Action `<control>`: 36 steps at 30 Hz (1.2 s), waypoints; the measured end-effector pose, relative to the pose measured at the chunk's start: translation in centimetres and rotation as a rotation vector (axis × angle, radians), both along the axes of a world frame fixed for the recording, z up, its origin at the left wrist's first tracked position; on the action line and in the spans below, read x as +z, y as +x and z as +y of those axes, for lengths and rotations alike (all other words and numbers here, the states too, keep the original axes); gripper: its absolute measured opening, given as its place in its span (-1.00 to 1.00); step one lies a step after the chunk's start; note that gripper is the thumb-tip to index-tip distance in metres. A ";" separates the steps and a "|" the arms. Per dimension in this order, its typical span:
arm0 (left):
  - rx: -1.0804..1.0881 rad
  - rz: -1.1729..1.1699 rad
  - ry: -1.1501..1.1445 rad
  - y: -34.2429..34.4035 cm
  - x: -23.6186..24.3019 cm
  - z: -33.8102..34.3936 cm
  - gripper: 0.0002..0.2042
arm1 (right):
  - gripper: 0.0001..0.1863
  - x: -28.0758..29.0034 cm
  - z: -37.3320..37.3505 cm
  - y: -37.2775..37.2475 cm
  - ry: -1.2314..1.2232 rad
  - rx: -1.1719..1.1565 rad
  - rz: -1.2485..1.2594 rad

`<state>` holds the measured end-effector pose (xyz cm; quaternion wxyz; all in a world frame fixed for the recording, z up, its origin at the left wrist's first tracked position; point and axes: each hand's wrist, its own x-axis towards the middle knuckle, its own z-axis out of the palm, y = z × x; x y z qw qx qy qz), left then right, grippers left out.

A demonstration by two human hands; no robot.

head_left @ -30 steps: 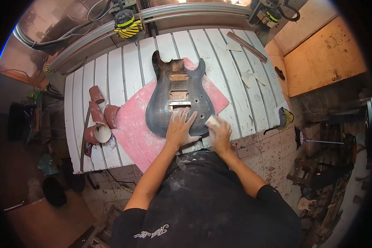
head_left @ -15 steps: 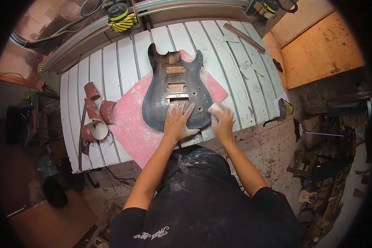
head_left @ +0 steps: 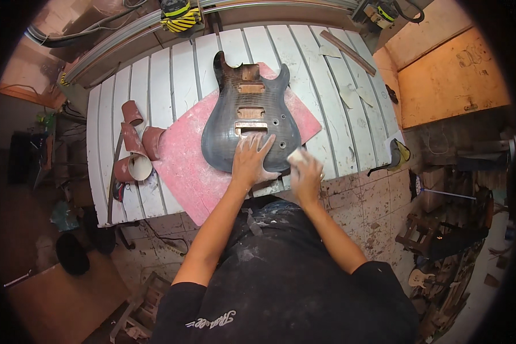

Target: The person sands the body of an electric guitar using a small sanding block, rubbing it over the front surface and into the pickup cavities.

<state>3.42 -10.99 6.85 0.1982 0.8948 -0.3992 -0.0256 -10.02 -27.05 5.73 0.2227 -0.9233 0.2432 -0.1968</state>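
Note:
A dark grey, wood-grained guitar body [head_left: 223, 137] with cut-out cavities and several holes lies on a dusty pink mat [head_left: 180, 178]. My left hand [head_left: 250, 157] is spread on its lower middle, below the lowest cavity, fingertips near that cavity's edge. At the body's lower right edge my right hand [head_left: 307, 175] is closed on a small pale block [head_left: 296, 156], slightly blurred; whether the block touches the wood I cannot tell. Curled red-brown abrasive sheets [head_left: 133, 137] lie to the left.
The white slatted table [head_left: 100, 143] also bears a brown strip [head_left: 350, 54] and pale paper scraps [head_left: 350, 96]. A metal rail with machinery [head_left: 178, 17] runs behind it. A wooden cabinet [head_left: 441, 74] stands right; stools and timber [head_left: 418, 235] crowd the lower right.
The whole scene has shifted higher in the picture. My right hand with the block has moved slightly along the body's lower right edge; my left hand stays spread on the body.

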 end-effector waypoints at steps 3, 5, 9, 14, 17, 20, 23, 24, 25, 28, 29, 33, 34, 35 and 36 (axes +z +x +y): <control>0.000 0.033 0.010 -0.1 0.3 -0.3 0.20 | -0.80 -0.3 -0.9 -0.7 0.021 0.156 -0.045; 0.024 0.015 0.004 -0.4 0.3 -0.1 0.20 | -0.78 0.0 -2.6 2.4 0.034 0.069 -0.040; 0.018 0.015 0.010 -0.2 0.1 -0.2 0.20 | -0.77 -0.6 -0.5 0.4 0.013 0.033 -0.036; 0.017 0.025 0.026 -0.4 -0.1 -0.4 0.21 | -0.79 -0.5 -1.8 0.4 0.018 0.098 -0.009; 0.021 0.004 0.030 -0.4 0.1 -0.5 0.22 | -0.79 0.0 -1.9 2.0 0.054 -0.003 -0.032; 0.016 0.001 0.032 -0.6 -0.2 -0.2 0.23 | -0.80 -0.1 0.2 -0.6 0.029 0.036 0.005; 0.015 -0.031 0.022 -0.5 -0.2 -0.1 0.24 | -0.82 -0.1 -0.9 -0.3 0.056 0.216 -0.087; 0.010 -0.035 0.018 -0.5 -0.2 -0.2 0.24 | -0.82 -0.7 -2.7 0.8 0.052 0.212 -0.090; 0.005 -0.027 0.029 -0.5 -0.4 -0.1 0.22 | -0.84 -0.4 -4.0 2.4 0.043 0.052 -0.004; -0.011 -0.047 0.035 -0.7 -0.9 -0.2 0.16 | -0.84 -1.0 -9.3 3.6 0.123 -0.149 -0.029; -0.019 -0.064 0.038 -1.0 -1.1 -0.3 0.12 | -0.83 -1.7 -11.2 3.1 0.220 -0.186 -0.131; -0.051 -0.124 0.092 -3.6 -2.2 -0.1 -0.04 | -0.80 -2.0 -11.8 -0.2 0.085 -0.151 -0.043; -0.048 -0.129 0.083 -4.1 -2.7 -1.0 -0.04 | -0.80 -1.9 -11.7 -0.9 0.076 -0.149 -0.048; -0.156 -0.145 0.048 -4.7 -2.9 -1.7 -0.04 | -0.79 -2.0 -11.5 -1.3 0.033 -0.173 -0.060; -0.263 -0.161 0.015 -5.2 -3.1 -2.5 -0.03 | -0.77 -2.2 -11.4 -1.3 -0.009 -0.196 -0.072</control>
